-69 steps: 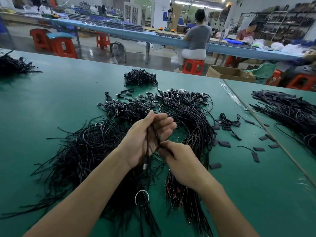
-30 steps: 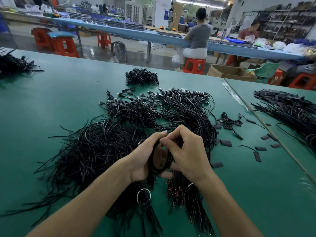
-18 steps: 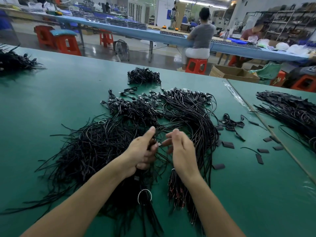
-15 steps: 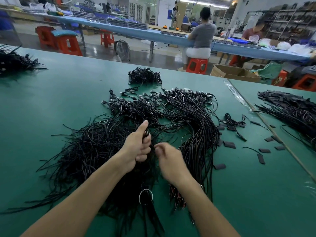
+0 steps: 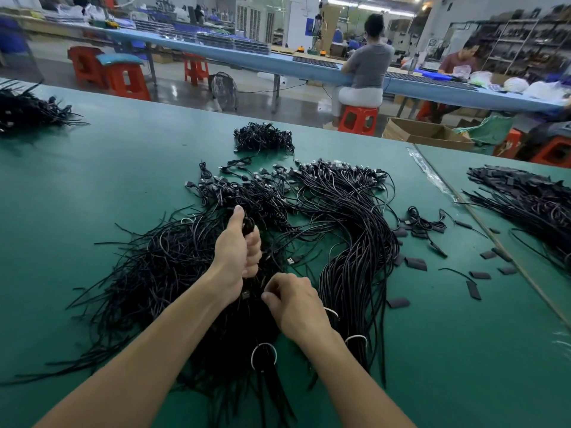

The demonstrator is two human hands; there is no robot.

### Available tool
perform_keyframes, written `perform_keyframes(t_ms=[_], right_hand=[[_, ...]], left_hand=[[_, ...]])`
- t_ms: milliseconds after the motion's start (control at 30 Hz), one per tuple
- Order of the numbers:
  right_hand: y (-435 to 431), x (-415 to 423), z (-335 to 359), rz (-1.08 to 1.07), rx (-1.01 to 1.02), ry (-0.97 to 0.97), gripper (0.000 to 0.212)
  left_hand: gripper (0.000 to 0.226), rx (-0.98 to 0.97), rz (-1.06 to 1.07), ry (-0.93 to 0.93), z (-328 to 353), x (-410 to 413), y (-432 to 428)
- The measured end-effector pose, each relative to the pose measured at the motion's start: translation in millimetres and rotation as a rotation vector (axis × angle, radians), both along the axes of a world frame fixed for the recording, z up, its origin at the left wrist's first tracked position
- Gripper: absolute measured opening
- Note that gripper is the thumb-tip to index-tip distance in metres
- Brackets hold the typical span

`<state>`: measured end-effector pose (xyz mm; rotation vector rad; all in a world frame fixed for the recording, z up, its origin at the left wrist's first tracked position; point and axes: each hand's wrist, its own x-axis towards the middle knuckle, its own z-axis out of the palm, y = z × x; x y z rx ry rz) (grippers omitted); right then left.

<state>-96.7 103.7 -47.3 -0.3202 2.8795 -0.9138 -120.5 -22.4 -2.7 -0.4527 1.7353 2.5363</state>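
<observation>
A big heap of thin black cables (image 5: 173, 267) with plugs covers the green table (image 5: 92, 168) in front of me. My left hand (image 5: 236, 248) is fisted around a coiled black cable (image 5: 248, 225), thumb up, above the heap. My right hand (image 5: 293, 304) sits lower and nearer me, its fingers curled and pinching cable strands at the heap's near end. A second bundle of cables (image 5: 355, 248) runs along the right side, tied with white bands (image 5: 355, 338). Another white band (image 5: 262, 355) rings the near bundle below my hands.
A small finished bunch of cables (image 5: 262, 139) lies farther back, another pile (image 5: 27, 109) at far left, and more cables (image 5: 531, 202) on the adjoining table at right. Small black sleeve pieces (image 5: 415, 263) are scattered at right. People sit on red stools (image 5: 358, 118) at a blue bench behind.
The hands were together winding a cable; they have since separated. My left hand moved up and away gripping the coil, while my right hand dropped toward me into the strands.
</observation>
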Motion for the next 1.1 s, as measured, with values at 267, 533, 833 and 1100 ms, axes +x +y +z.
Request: perform_keyframes(t_ms=[267, 533, 833, 1100], right_hand=[[3.2, 0.4, -1.7, 0.024, -0.003, 0.025, 0.016], [16.6, -10.1, 16.1, 0.054, -0.190, 0.019, 0.043], [37.3, -10.1, 52.0, -0.110, -0.642, 0.156, 0.021], [38.1, -1.8, 87.2, 0.130, -0.752, 0.296, 0.034]], left_hand=[[0.051, -0.020, 0.015, 0.077, -0.3, -1.7, -0.6], [0.047, -0.022, 0.003, 0.162, 6.5, 1.4, -1.9], [0.044, -0.086, -0.090, 0.316, 17.0, 13.7, 5.1], [0.024, -0.204, -0.234, 0.442, 21.9, 29.5, 35.5]])
